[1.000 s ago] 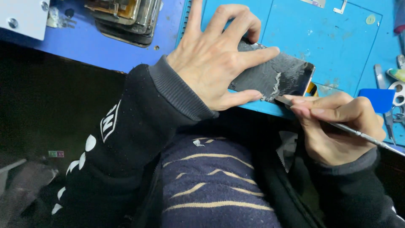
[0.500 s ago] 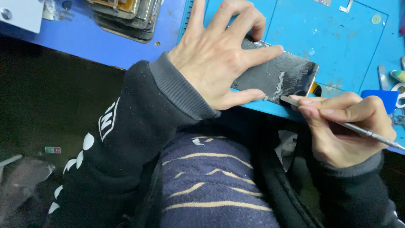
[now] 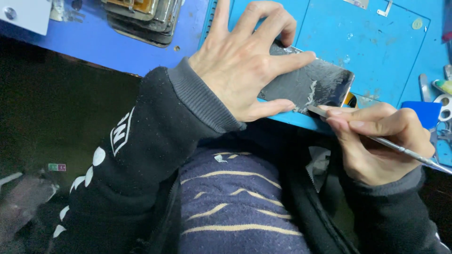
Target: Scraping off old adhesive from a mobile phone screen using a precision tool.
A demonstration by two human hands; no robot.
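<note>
Left hand spread flat, fingers splayed open, pressing a cracked phone panel down on the blue work mat at the near edge of the surface. Right hand closed in a pencil hold around a thin metal pry tool, tip touching the panel's near edge just beside the left thumb. Panel likely thin, stiff and light, glass splintered white, so probably brittle and sharp along the break; best pinned from above and handled by the intact edges. Stack of phone frames at the far left of the surface, scissors and a blue plastic card to the right. Surroundings below the surface dark, little else discernible.
</note>
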